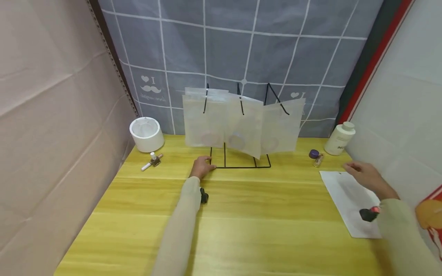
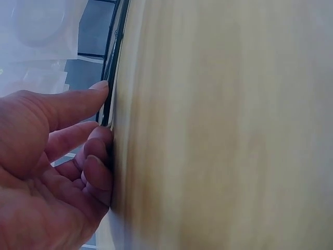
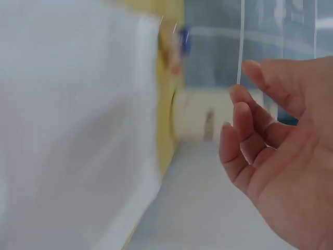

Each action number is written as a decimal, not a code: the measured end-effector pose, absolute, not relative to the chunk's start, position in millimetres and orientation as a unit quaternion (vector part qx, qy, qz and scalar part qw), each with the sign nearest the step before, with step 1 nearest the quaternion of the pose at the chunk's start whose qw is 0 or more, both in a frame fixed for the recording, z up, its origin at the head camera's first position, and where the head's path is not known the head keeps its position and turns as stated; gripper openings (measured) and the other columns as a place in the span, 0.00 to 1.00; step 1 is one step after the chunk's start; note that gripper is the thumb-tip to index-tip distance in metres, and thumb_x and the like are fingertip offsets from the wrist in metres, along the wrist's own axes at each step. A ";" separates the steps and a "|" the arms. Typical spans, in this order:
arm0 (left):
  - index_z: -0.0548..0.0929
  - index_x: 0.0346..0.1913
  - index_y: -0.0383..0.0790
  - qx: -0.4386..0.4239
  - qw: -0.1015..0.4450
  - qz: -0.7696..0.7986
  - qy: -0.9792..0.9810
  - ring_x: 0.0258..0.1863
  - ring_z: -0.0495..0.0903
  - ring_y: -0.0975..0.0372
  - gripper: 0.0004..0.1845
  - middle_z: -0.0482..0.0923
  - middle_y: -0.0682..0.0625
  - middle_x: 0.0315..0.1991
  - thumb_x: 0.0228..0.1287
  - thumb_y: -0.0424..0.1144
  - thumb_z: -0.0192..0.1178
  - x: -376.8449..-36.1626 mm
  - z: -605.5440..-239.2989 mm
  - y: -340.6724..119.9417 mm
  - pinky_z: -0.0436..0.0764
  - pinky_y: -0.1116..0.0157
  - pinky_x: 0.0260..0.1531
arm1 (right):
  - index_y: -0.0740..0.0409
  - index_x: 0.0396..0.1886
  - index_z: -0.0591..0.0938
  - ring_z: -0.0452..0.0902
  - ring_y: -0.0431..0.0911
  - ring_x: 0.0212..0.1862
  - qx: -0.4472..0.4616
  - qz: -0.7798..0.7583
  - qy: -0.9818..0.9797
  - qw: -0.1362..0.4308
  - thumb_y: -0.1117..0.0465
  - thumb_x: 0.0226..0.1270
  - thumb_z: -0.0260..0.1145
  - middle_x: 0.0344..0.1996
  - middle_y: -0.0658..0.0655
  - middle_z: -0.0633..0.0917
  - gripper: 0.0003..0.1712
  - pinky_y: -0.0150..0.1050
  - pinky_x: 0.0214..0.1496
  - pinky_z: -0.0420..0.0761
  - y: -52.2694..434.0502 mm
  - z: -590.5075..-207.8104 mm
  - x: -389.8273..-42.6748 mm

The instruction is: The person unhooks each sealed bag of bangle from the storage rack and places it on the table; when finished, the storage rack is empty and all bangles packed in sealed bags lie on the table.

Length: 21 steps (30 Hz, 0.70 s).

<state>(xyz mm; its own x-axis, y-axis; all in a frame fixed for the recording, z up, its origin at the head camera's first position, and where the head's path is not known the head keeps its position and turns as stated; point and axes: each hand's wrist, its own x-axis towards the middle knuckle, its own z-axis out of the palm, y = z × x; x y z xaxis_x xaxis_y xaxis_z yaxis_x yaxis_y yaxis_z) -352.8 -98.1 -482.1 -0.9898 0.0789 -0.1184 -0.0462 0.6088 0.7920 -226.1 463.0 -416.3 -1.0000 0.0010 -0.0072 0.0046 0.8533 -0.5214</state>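
Note:
A black wire rack (image 1: 238, 167) stands at the back of the table, with several translucent zip bags (image 1: 207, 119) hanging from its prongs. At its front left corner my left hand (image 1: 202, 167) pinches the base wire. The left wrist view shows the thumb (image 2: 96, 88) on the black wire (image 2: 115, 57) and curled fingers beside it. Over the white sheet (image 1: 348, 203) on the right hovers my right hand (image 1: 367, 177), holding nothing. Its fingers (image 3: 244, 130) are loosely bent in the right wrist view. Just beyond it lie a small glass vial (image 1: 318, 160) and a purple cap (image 1: 314, 154).
A white bottle (image 1: 340, 138) stands at the back right against the wall. On the left are a white round container (image 1: 147, 135) and a small brown and white piece with a rod (image 1: 152, 161). Grey gridded cloth (image 1: 224, 50) hangs behind the yellow wood-grain table (image 1: 269, 230).

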 end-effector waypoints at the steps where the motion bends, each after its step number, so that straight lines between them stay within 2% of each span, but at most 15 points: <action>1: 0.77 0.69 0.39 0.008 0.072 0.443 0.894 0.72 0.67 0.46 0.28 0.71 0.41 0.70 0.67 0.39 0.68 -353.1 -482.5 -97.6 0.72 0.47 0.66 | 0.77 0.60 0.74 0.74 0.69 0.54 -0.012 -0.281 0.959 -0.017 0.52 0.83 0.50 0.53 0.79 0.78 0.29 0.58 0.48 0.79 450.2 -411.5 -234.9; 5: 0.77 0.68 0.39 0.003 0.071 0.450 0.890 0.70 0.70 0.46 0.28 0.72 0.40 0.70 0.67 0.38 0.68 -351.7 -482.8 -95.8 0.73 0.47 0.65 | 0.72 0.61 0.76 0.73 0.66 0.57 -0.058 -0.328 0.940 -0.078 0.53 0.81 0.55 0.56 0.75 0.79 0.26 0.52 0.51 0.78 403.0 -393.7 -270.7; 7: 0.77 0.68 0.38 0.001 0.069 0.456 0.888 0.68 0.72 0.45 0.27 0.73 0.40 0.69 0.67 0.38 0.68 -350.2 -482.0 -95.7 0.74 0.47 0.64 | 0.69 0.63 0.76 0.69 0.64 0.63 -0.072 -0.364 0.924 -0.089 0.52 0.80 0.56 0.63 0.72 0.76 0.26 0.51 0.55 0.76 381.8 -385.6 -286.5; 11: 0.78 0.67 0.38 0.006 0.065 0.457 0.887 0.66 0.73 0.45 0.27 0.74 0.40 0.68 0.66 0.37 0.68 -349.5 -481.3 -95.8 0.76 0.47 0.63 | 0.67 0.66 0.75 0.57 0.63 0.75 -0.095 -0.421 0.895 -0.111 0.55 0.77 0.62 0.75 0.67 0.63 0.26 0.62 0.64 0.70 346.5 -376.3 -312.6; 13: 0.78 0.68 0.38 0.008 0.064 0.456 0.887 0.66 0.73 0.45 0.27 0.73 0.40 0.68 0.67 0.38 0.68 -348.8 -482.3 -93.7 0.75 0.47 0.63 | 0.65 0.67 0.76 0.52 0.62 0.77 -0.101 -0.441 0.882 -0.129 0.58 0.74 0.65 0.77 0.65 0.60 0.27 0.54 0.64 0.73 336.3 -377.3 -321.3; 14: 0.78 0.67 0.39 0.007 0.064 0.456 0.888 0.67 0.73 0.45 0.27 0.73 0.40 0.69 0.66 0.38 0.68 -349.5 -483.3 -92.7 0.75 0.48 0.63 | 0.64 0.67 0.76 0.54 0.60 0.77 -0.102 -0.449 0.876 -0.142 0.59 0.73 0.66 0.76 0.64 0.62 0.26 0.48 0.62 0.75 331.5 -378.4 -324.1; 17: 0.78 0.68 0.40 0.004 0.062 0.454 0.889 0.67 0.72 0.45 0.27 0.73 0.41 0.69 0.66 0.38 0.69 -350.0 -484.4 -92.2 0.75 0.47 0.64 | 0.60 0.65 0.80 0.68 0.50 0.61 -0.097 -0.466 0.861 -0.179 0.59 0.71 0.69 0.66 0.61 0.73 0.25 0.32 0.47 0.72 320.1 -383.7 -330.1; 18: 0.78 0.68 0.40 0.003 0.062 0.451 0.890 0.67 0.72 0.45 0.27 0.73 0.41 0.69 0.66 0.38 0.69 -350.3 -484.6 -92.7 0.75 0.47 0.64 | 0.59 0.64 0.81 0.69 0.47 0.53 -0.094 -0.471 0.856 -0.190 0.59 0.70 0.69 0.60 0.60 0.76 0.24 0.30 0.42 0.68 316.7 -385.6 -331.6; 21: 0.78 0.67 0.40 0.003 0.059 0.447 0.893 0.67 0.72 0.45 0.28 0.73 0.41 0.69 0.66 0.39 0.69 -351.4 -484.7 -95.6 0.75 0.47 0.63 | 0.62 0.60 0.83 0.62 0.44 0.39 -0.091 -0.483 0.841 -0.223 0.61 0.68 0.71 0.50 0.59 0.79 0.22 0.31 0.40 0.66 305.5 -387.6 -332.4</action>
